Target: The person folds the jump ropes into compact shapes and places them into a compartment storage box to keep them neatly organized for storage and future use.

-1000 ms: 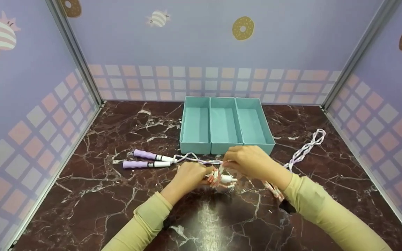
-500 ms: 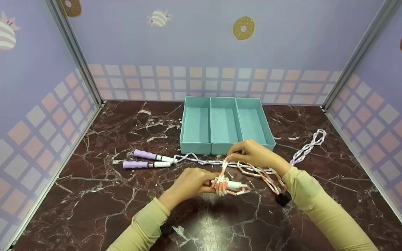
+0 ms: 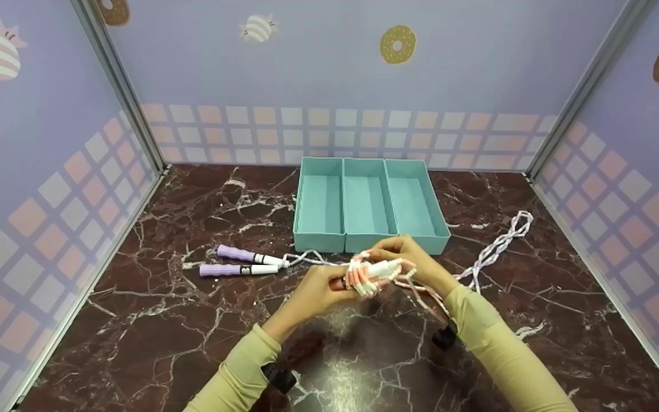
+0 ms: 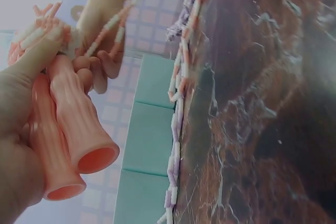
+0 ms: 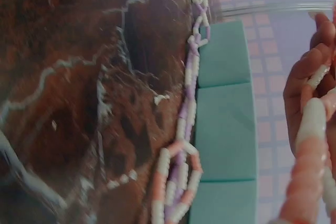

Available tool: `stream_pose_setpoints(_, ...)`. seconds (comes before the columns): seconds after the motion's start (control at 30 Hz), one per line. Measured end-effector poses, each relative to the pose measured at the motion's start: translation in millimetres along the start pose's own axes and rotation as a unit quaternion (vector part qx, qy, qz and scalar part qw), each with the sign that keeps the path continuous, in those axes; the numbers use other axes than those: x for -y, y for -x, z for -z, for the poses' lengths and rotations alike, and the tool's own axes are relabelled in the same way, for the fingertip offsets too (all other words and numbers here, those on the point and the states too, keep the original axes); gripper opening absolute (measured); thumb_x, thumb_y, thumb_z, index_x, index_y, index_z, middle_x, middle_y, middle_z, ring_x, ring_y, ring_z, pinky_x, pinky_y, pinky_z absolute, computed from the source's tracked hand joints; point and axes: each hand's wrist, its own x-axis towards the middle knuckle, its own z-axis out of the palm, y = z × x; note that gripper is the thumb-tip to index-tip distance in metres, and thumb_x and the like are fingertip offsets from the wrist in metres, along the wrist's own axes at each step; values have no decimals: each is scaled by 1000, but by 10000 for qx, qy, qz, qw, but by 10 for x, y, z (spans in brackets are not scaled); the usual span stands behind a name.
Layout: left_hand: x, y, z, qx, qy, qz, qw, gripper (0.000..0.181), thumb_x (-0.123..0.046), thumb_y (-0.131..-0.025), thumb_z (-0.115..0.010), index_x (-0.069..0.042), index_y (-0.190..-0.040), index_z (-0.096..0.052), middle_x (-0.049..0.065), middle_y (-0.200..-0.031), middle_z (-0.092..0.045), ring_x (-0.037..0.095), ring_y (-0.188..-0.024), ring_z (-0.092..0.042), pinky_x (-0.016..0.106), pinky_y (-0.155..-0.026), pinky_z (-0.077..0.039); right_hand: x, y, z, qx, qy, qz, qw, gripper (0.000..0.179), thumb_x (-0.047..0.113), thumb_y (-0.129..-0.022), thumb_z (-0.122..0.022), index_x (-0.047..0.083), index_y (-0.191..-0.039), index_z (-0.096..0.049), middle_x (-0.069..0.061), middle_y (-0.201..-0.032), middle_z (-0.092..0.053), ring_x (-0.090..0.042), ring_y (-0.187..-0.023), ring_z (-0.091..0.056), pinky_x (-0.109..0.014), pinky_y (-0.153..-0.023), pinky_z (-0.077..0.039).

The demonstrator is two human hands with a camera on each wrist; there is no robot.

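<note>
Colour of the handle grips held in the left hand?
Salmon-pink handle grips, seen best in the left wrist view.

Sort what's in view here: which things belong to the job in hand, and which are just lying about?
In the job:
pink-and-white beaded rope, coiled round its handles
pink handles, gripped by the left hand
right hand, holding the rope

Apparently just lying about:
purple-and-white jump rope, on the marbled tabletop
three teal compartments, beyond the hands
</note>
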Motion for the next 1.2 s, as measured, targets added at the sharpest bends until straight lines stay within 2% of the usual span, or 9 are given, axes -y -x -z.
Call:
stream_pose_setpoints(0.1,2,-19,1,-331,269,307,9986,24,-19,-79,-81,-1,-94,-75,13,-82,-74,3,-66,-50,16,-61,-44,-34,21,-69,-335,-263,42,9991,20,-2,-89,-59,-15,-102,-67,13,-84,-70,1,-64,-58,-13,-55,-47)
stream_pose_setpoints(0.17,11,-30,2,-581,383,573,9959,26,-19,-80,-80,-1,-97,-75,13,-81,-73,3,-64,-49,16,-59,-42,-42,32,-116,-534,-191,-21,9984,17,-5,-88,-57,-15,-98,-67,9,-80,-68,1,-60,-56,-14,-52,-46)
stream_pose_setpoints(0.27,32,-53,-2,-968,410,983,9896,26,-21,-80,-80,-1,-96,-75,11,-76,-72,2,-62,-48,16,-57,-40,-51,32,-178,-625,7,-90,9980,18,1,-96,-57,-13,-98,-67,-9,-76,-68,1,-54,-53,-15,-48,-43)
stream_pose_setpoints(0.4,51,-95,-5,-1433,572,1419,9778,23,-21,-81,-80,-2,-92,-75,12,-71,-70,3,-59,-50,17,-55,-42,-55,33,-246,-532,437,254,9973,26,11,-101,-54,-10,-100,-68,-27,-77,-65,-1,-54,-53,-19,-46,-42)
stream_pose_setpoints(0.6,64,-144,-21,-1724,970,1901,9616,24,-23,-81,-81,-2,-90,-75,0,-63,-61,3,-54,-48,17,-49,-40,-68,77,-338,-573,838,313,9943,32,19,-103,-52,-8,-96,-67,-18,-72,-67,-17,-55,-58,-32,-47,-51)
stream_pose_setpoints(0.77,81,-156,-27,-1928,1100,2072,9528,24,-23,-82,-80,-1,-86,-73,-8,-54,-47,3,-46,-42,16,-42,-33,-18,114,-456,-599,1326,150,9892,30,22,-103,-51,-1,-99,-68,-13,-72,-70,-16,-55,-56,-23,-48,-46)
stream_pose_setpoints(0.87,91,-169,-11,-2160,1081,2053,9484,24,-24,-82,-80,-2,-85,-73,-9,-54,-48,2,-45,-42,17,-41,-33,40,150,-533,-664,1839,200,9805,24,19,-103,-51,2,-94,-65,-10,-68,-69,-9,-52,-53,-19,-46,-42)
stream_pose_setpoints(1.0,115,-190,4,-2350,707,1928,9501,24,-28,-81,-81,-5,-83,-73,-8,-56,-50,4,-49,-44,19,-44,-33,154,207,-626,-813,2638,307,9607,20,15,-103,-51,3,-90,-60,-7,-64,-64,-3,-51,-49,-19,-46,-40)
stream_pose_setpoints(1.2,154,-206,-15,-2398,34,1766,9546,27,-31,-79,-82,-6,-82,-73,-9,-56,-45,7,-52,-42,20,-46,-29,293,268,-715,-901,3623,322,9271,13,15,-103,-50,7,-93,-54,3,-65,-53,-8,-56,-46,-24,-49,-37)
